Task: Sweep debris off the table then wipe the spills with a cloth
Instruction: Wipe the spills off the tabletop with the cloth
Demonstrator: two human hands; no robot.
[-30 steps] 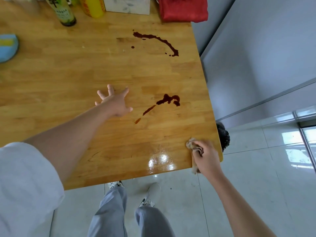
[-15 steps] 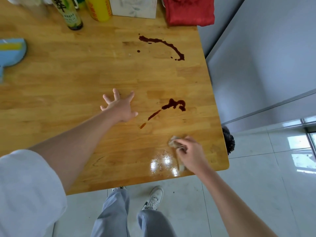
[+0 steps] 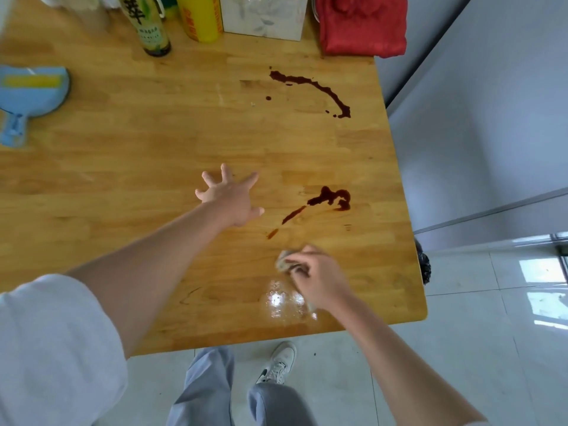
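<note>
My right hand (image 3: 316, 276) grips a small crumpled beige cloth (image 3: 284, 261) and presses it on the wooden table (image 3: 129, 167), just below the near dark red spill (image 3: 330, 198). That spill has a thin tail (image 3: 290, 215) running down-left toward the cloth. A second, longer dark red spill (image 3: 313, 87) curves across the far right of the table. My left hand (image 3: 230, 196) rests flat on the wood with fingers spread, left of the near spill. A wet shiny patch (image 3: 279, 299) lies beside my right wrist.
A blue dustpan (image 3: 29, 93) lies at the left edge. Along the far edge stand a glass bottle (image 3: 147, 24), a yellow container (image 3: 201, 16), a tissue box (image 3: 264, 15) and a folded red cloth (image 3: 362, 24). A black bag (image 3: 424, 265) hangs off the table's right side above tiled floor.
My right hand has slid the cloth from the table's front right corner leftward and inward, toward the near spill's tail. My left hand has stayed planted on the table.
</note>
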